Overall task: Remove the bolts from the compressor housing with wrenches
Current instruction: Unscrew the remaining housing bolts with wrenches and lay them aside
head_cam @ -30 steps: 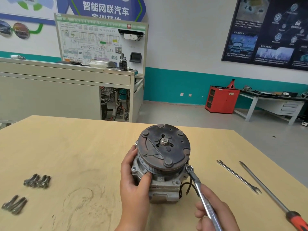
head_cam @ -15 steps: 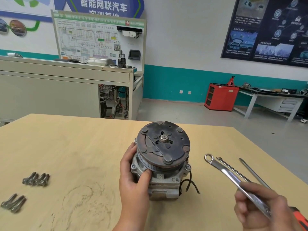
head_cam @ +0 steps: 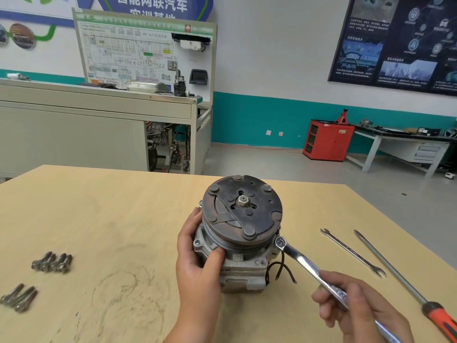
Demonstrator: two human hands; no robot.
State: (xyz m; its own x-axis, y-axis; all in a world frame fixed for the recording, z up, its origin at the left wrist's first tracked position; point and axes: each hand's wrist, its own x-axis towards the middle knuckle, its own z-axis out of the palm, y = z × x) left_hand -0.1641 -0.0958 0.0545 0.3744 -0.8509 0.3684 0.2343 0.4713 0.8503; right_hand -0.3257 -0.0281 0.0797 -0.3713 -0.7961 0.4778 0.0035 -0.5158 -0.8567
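The compressor (head_cam: 241,233) stands on the wooden table (head_cam: 111,219) with its dark round clutch plate facing up and toward me. My left hand (head_cam: 197,263) grips the left side of its grey housing, thumb on the pulley rim. My right hand (head_cam: 358,308) holds the shaft of a shiny ring wrench (head_cam: 304,264). The wrench's ring end sits over a bolt at the housing's right corner (head_cam: 280,242).
Two clusters of removed bolts lie at the left, bolts (head_cam: 52,262) and bolts (head_cam: 18,297). A slim open-end wrench (head_cam: 352,252) and a red-handled screwdriver (head_cam: 405,288) lie at the right. Black wires (head_cam: 282,271) hang from the compressor's right side.
My right hand had lifted the wrench off the compressor and swung it right half a second ago. Now the ring end is back on the right corner bolt.
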